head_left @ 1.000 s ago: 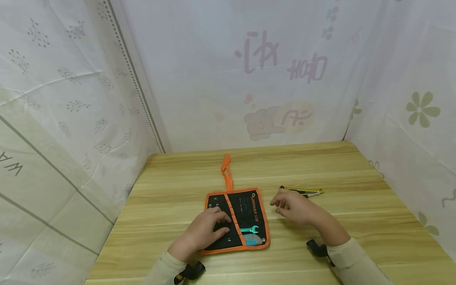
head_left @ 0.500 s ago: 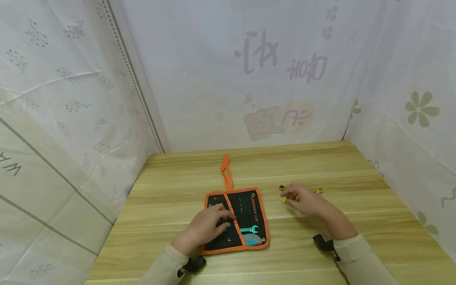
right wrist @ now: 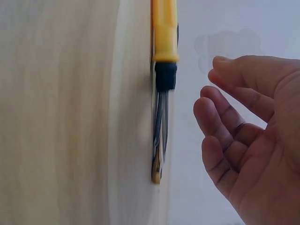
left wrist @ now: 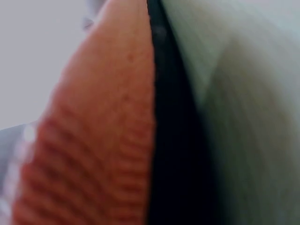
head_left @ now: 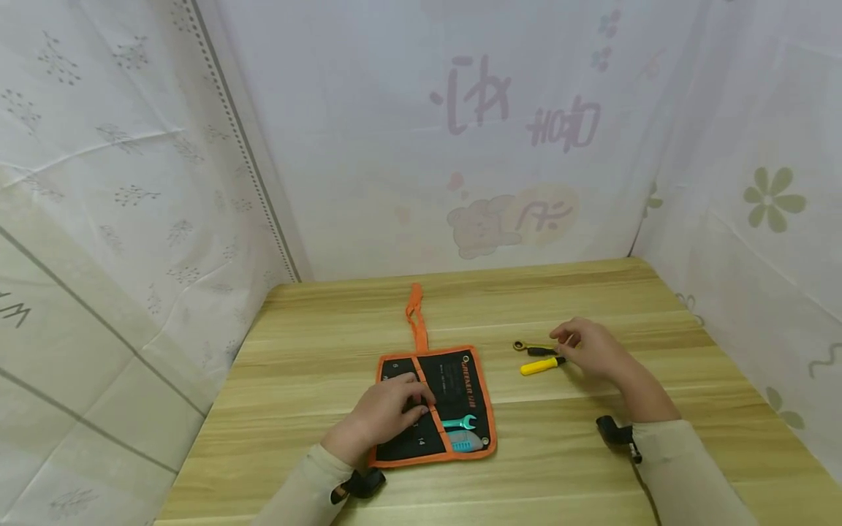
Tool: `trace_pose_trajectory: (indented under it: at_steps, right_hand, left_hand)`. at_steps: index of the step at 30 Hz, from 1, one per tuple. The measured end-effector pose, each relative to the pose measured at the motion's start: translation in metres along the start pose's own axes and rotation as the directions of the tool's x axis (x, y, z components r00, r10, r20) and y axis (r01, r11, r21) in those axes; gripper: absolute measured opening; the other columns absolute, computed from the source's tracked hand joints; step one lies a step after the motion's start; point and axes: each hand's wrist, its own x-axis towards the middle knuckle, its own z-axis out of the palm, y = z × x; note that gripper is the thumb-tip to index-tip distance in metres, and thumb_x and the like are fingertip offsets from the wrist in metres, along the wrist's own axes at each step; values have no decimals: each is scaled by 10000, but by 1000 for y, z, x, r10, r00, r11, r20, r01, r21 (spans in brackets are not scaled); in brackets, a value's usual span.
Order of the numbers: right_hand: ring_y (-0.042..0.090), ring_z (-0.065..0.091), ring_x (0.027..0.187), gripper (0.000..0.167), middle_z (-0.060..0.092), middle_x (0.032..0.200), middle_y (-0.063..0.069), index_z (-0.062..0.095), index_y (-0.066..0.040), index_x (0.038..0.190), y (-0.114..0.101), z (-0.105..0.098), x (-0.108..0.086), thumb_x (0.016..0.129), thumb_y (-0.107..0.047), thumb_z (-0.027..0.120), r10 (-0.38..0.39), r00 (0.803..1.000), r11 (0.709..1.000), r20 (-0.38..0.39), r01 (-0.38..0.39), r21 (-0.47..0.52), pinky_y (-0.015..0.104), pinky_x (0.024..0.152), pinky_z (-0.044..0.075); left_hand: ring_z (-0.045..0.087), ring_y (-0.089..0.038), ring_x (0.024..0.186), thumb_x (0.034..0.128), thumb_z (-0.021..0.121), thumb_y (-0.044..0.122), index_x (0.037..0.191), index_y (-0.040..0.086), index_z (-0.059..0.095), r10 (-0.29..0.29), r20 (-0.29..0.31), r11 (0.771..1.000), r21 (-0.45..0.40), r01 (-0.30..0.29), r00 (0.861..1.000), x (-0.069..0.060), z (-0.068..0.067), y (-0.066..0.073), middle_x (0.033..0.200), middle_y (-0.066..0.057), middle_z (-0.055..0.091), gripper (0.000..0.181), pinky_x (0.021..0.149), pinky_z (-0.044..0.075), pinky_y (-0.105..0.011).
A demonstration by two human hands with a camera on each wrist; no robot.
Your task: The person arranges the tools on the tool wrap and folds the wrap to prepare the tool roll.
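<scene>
**Hovering over tools, steadying the pouch**

Resting the left hand (head_left: 380, 414), loosely bent, on the pouch (head_left: 457, 391), apparently steadying it around a green wrench (head_left: 459, 423). Farther off, poising the right hand (head_left: 594, 349), relaxed and gripping nothing, above the screwdriver (head_left: 541, 366) and ring wrench (head_left: 531, 346) on the table (head_left: 552, 299). Probably being at the stage of picking a tool; seemingly calling for lowering the fingertips and pinching one, without nudging its neighbours.

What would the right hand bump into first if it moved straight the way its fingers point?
Probably the yellow-handled tool or the black-handled tool beside it, since the right hand points toward them. Its height is hard to judge, so it might pass just above.
</scene>
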Motion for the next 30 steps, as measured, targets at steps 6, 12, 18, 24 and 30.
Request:
trace_pose_trajectory:
  at_steps: [6, 12, 18, 24, 30]
  right_hand:
    - [313, 644, 1015, 267, 675, 1159, 144, 710, -21, 1260, 13, -5, 3, 1014, -126, 702, 63, 998, 998, -10, -63, -1, 448, 795, 573]
    - [335, 658, 1053, 264, 674, 1196, 152, 721, -20, 1243, 21, -4, 5, 1005, -134, 718, 81, 997, 997, -9, -81, -11, 516, 883, 561]
    - [361, 661, 1085, 271, 688, 1182, 152, 713, 9, 1254, 25, -5, 4, 1013, -112, 694, 84, 996, 996, 24, -83, -24, 558, 936, 538]
    - [364, 660, 1090, 257, 688, 1163, 152, 732, 3, 1227, 28, -6, 1, 1005, -123, 697, 112, 993, 993, 33, -110, -34, 565, 944, 533]
    - [345, 667, 1058, 179, 693, 1114, 122, 768, -21, 1153, 31, -5, 1, 1001, -90, 703, 102, 995, 992, 18, -101, -71, 557, 935, 535]
  left_hand:
    - [499, -3, 713, 999, 755, 274, 1035, 315, 734, 6, -31, 1000, 3, -6, 1000, 1, 2, 0, 898, 164, 569, 59, 614, 458, -239]
    - [518, 2, 747, 1013, 736, 277, 1041, 313, 725, 15, -11, 999, 29, -15, 1000, 2, 4, -1, 909, 167, 572, 47, 644, 477, -237]
    - [494, 6, 716, 1021, 724, 278, 1103, 306, 762, 22, 1, 999, 36, -22, 1000, 3, 4, -1, 901, 157, 567, 95, 610, 450, -222]
    - [505, 1, 723, 1012, 737, 267, 1059, 305, 726, 16, -6, 1000, 11, -16, 1000, 3, 4, -1, 895, 160, 564, 61, 626, 464, -236]
    - [507, -5, 724, 1001, 751, 260, 1023, 309, 698, 6, -20, 1000, 8, -6, 1000, 3, 6, -2, 880, 170, 558, 76, 642, 474, -251]
